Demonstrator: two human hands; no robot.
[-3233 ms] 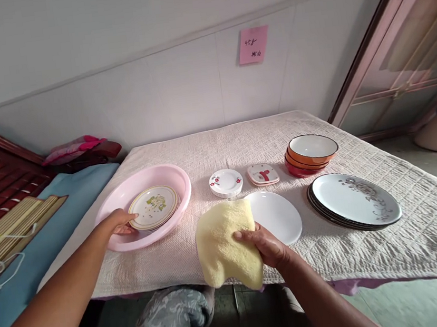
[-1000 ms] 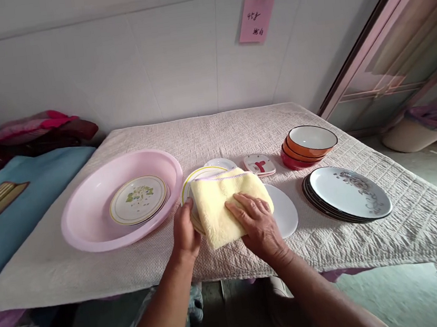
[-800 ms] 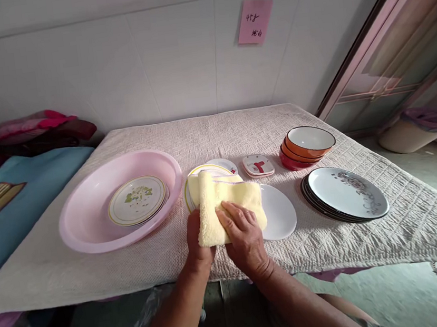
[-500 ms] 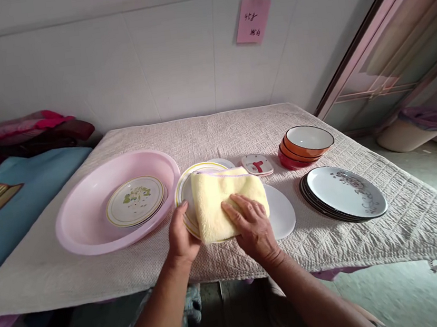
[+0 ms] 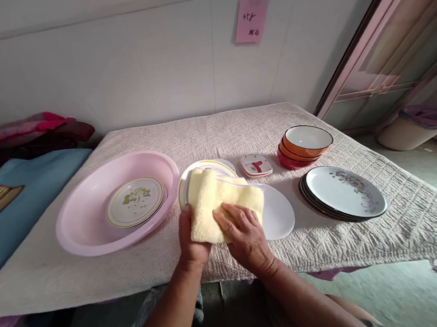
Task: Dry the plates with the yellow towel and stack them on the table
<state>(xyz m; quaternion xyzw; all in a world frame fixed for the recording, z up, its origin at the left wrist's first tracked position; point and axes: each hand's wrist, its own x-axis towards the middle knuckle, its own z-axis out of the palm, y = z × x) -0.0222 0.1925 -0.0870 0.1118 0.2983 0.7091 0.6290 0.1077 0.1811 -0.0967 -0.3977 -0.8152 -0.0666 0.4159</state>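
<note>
Over quilted tablecloth [image 5: 183,136], left hand [image 5: 192,243] is grasping a yellow-rimmed plate [image 5: 185,185]; right hand [image 5: 247,239] is pressing fleecy towel [image 5: 207,199] palm-down, fingers unclenched.

The head camera looks forward and down over both hands [image 5: 247,238], apparently from fairly close above.

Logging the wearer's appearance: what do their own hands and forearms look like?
The left hand and right hand are ungloved. No sleeve, watch or bracelet shows on the forearms, nor a ring on the right fingers; the left ones are mostly hidden.
</note>
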